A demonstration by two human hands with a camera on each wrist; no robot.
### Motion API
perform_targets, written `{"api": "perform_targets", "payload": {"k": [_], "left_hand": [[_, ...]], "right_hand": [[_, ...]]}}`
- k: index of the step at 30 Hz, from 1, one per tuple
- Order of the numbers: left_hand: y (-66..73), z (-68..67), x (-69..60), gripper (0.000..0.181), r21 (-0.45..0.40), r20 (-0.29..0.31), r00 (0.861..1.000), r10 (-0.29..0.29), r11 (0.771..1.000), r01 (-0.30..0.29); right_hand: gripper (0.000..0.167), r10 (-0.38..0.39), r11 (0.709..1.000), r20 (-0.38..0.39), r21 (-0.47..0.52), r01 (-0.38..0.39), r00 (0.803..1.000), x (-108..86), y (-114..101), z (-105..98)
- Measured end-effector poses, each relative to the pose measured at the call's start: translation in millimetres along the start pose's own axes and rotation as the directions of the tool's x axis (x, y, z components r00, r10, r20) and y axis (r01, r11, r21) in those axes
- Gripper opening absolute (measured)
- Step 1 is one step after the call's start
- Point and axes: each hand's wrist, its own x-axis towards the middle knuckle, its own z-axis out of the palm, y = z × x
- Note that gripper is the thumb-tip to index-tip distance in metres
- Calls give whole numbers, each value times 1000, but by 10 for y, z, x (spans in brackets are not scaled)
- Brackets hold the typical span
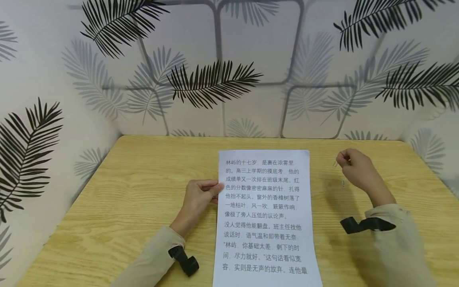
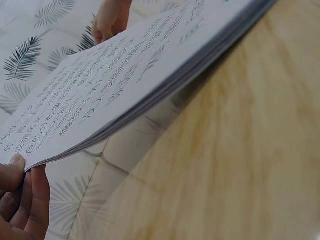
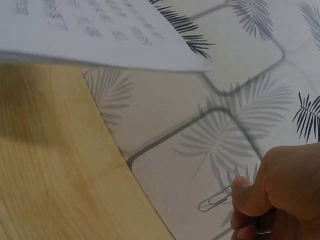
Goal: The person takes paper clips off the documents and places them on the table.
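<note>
My left hand [image 1: 199, 201] pinches the left edge of a stack of printed paper sheets [image 1: 265, 215], thumb on top and fingers beneath. The left wrist view shows several layers along the edge of the stack, lifted above the table at the held side. To the right of the sheets, my raised right hand [image 1: 362, 173] pinches a silver paper clip [image 3: 215, 199] between thumb and finger. The clip's looped end points toward the sheets, apart from them. A small shiny bit shows under the curled fingers in the right wrist view; its kind is unclear.
Another small paper clip [image 1: 343, 184] appears just below the right hand, over the wooden table [image 1: 143, 167]. A leaf-patterned wall covering [image 1: 251, 107] stands behind the table. Black straps [image 1: 184, 261] hang at both sleeves.
</note>
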Motion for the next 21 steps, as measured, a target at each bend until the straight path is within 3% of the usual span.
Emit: {"api": "perform_targets", "payload": {"k": [11,21], "left_hand": [[-12,29,-7,17,-8,25,1000,16,1000,-16],[-14,25,-32,17,8,23,1000,19,1000,-19]], "right_hand": [[28,108,991,130,-94,-96,986,-177,562,-28],[22,86,991,106,-108,-75,991,-128,793,93]]}}
